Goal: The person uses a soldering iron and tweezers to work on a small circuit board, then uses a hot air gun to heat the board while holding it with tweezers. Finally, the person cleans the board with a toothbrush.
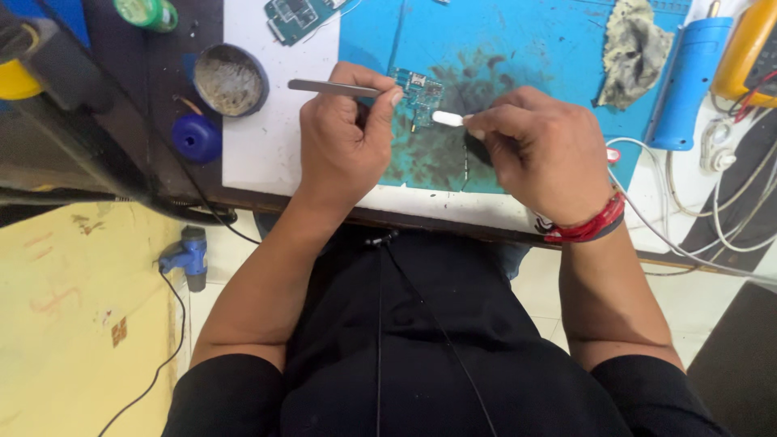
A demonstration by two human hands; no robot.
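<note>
A small teal circuit board (418,95) lies on the blue mat (534,48), on the stained dark patch at the middle of the counter (267,154). The left hand (344,137) is closed around metal tweezers (332,86), whose handle end sticks out to the left; the tips are hidden behind the fingers, right at the board's left edge. The right hand (542,150) is closed in a pinch on a small white stick-like tool (447,119), its rounded end touching or just beside the board's right edge.

The board looks light, thin and stiff, and probably fragile: its tiny parts and connectors would not bear pressing or bending. It is best held by its bare edges, as the tweezers seem to do, and it would likely slide on the mat unless pinned.

To the left sit a round tin (231,79) of grey matter and a blue cap (196,137). A second board (299,16) lies at the far edge, with a dirty rag (635,53) and a blue tool (688,81) to the right, beside white cables (688,243).
</note>
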